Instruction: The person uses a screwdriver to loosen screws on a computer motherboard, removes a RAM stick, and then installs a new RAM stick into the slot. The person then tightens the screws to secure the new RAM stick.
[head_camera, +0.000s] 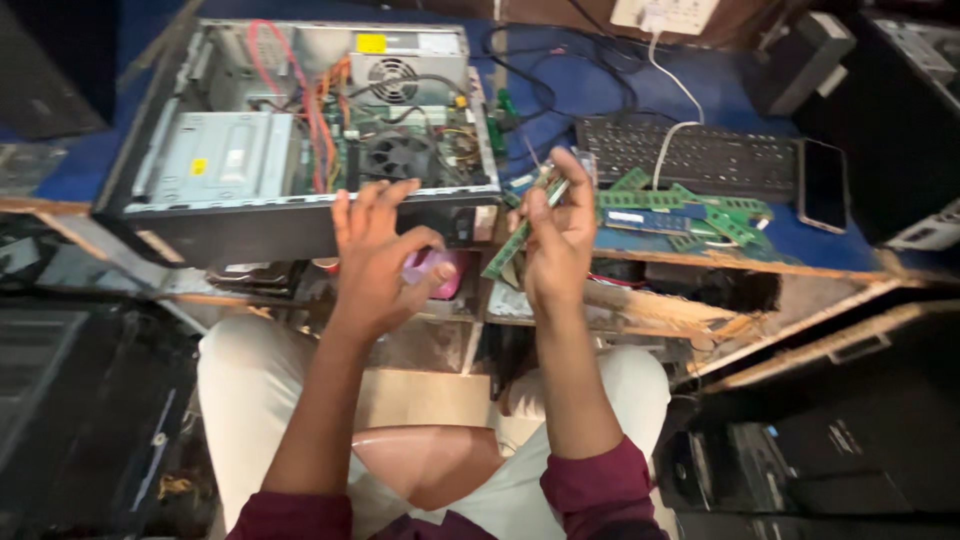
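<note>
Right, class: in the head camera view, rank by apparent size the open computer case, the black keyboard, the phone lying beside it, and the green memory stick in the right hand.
1. Open computer case
2. Black keyboard
3. Phone and green memory stick: they look alike in size, and the stick is nearer the camera, so no ranking.

A long green memory module (520, 235) is held tilted, in the air, just off the bench's front edge. A small pink object (432, 272), blurred, sits beside it.

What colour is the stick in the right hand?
Green, seen in the head view: the memory stick in the right hand.
</note>
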